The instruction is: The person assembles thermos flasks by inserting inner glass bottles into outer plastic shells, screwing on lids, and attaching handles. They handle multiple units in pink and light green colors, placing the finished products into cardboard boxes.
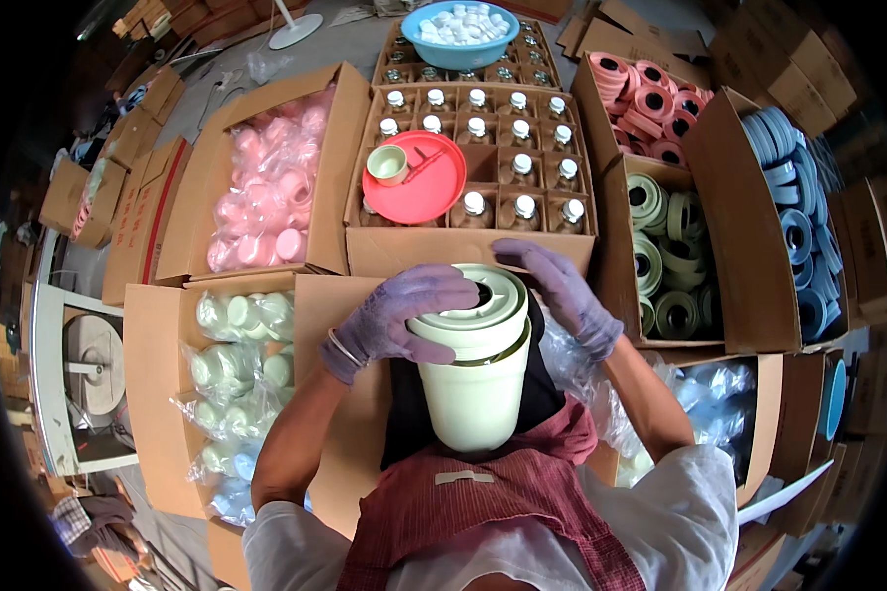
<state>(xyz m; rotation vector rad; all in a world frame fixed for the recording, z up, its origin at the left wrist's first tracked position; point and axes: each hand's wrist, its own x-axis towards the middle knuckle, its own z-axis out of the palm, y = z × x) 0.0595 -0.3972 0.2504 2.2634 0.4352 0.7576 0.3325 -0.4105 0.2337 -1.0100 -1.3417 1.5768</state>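
Left hand: the left hand [404,310], in a purple glove, grips the pale green collar [485,327], its fingers laid over the top and its thumb against the near side.
Right hand: the right hand [567,295], also gloved, is open and holds nothing; its fingers stretch toward the left hand, just beyond the far right edge of the collar.
Green container: the pale green container [475,402] is below and between the two hands, in front of the apron [463,507].
Long axis: it runs from the collar between the hands down toward the apron, the narrower rounded base lowest and the wide mouth up; any slight lean is hard to tell.
Collar: its ringed face and dark central hole point up; it sits over the mouth, nearer the left-hand side, with part of the container's rim bare toward the right hand.
Beyond both hands: capped bottles [519,169] in a divided carton, with a red plate [439,197] and a small green cup [388,163] on top; farther off, a blue basin [458,56] of white pieces [468,22].
Left of the left hand: bagged pink parts [266,212] farther off, bagged green parts [241,364] nearer.
Right of the right hand: green rings [678,246] near, blue rings [796,231] farther.
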